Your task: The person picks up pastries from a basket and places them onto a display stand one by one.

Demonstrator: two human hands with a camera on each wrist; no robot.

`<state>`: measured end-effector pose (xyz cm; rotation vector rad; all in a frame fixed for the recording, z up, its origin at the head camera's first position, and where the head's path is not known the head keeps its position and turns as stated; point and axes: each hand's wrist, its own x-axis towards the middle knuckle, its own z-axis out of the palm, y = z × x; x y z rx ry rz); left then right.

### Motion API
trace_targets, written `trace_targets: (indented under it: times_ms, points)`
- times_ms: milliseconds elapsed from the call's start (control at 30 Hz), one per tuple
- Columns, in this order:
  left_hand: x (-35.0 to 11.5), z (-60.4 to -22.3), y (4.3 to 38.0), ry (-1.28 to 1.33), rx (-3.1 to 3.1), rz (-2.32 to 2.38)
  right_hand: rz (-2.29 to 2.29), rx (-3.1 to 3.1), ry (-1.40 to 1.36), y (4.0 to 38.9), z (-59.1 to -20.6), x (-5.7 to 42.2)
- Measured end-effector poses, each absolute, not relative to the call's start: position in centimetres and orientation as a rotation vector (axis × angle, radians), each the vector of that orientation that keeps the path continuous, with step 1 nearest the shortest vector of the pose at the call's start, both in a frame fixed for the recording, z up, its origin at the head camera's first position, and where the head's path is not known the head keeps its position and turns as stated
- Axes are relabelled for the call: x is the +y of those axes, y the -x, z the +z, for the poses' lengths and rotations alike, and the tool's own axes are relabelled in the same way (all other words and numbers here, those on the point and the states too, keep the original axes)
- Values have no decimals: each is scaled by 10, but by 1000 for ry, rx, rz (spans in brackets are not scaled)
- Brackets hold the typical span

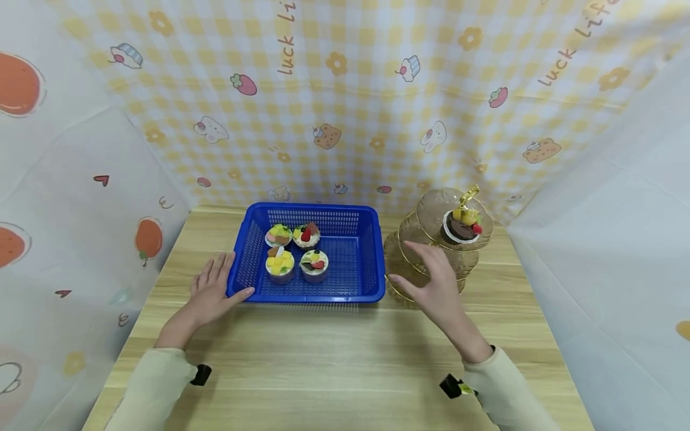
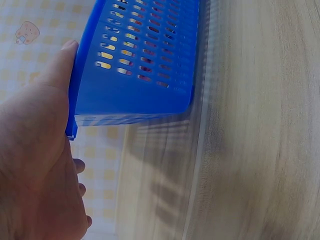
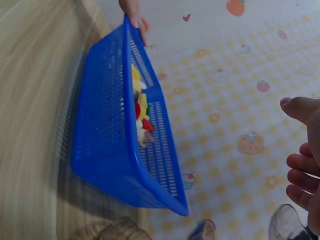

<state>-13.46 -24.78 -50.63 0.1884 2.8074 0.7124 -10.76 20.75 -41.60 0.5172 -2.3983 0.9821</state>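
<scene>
A blue plastic basket (image 1: 312, 298) holds several toy cupcakes with fruit toppings, among them one with yellow cubes (image 1: 280, 263) and one with a red berry (image 1: 306, 236). My left hand (image 1: 209, 296) rests against the basket's near left corner, fingers fairly straight, the thumb lying along the rim in the left wrist view. To the right, a tiered clear stand (image 1: 431, 206) with gold edges bears a chocolate cupcake (image 1: 461, 228) on its top tier. My right hand (image 1: 439, 293) is raised before the stand, thumb and fingers spread apart, holding nothing.
Everything stands on a light wood table (image 1: 323, 365). Behind it hangs a yellow checked curtain (image 1: 366, 120), with pale cloth (image 1: 70, 179) on the left side and more on the right. The stand's gold handle (image 1: 469, 194) rises beside the chocolate cupcake.
</scene>
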Motion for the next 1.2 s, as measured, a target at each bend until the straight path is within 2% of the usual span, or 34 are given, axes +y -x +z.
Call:
trace_targets:
  times_ms: [833,1200]
  points:
    - [-245,-502,140,-229,2761,743,1064,-2923,-628,253,-458,115]
    - [-246,-502,139,-230,2771,735,1319,-2970,-605,292,-479,89]
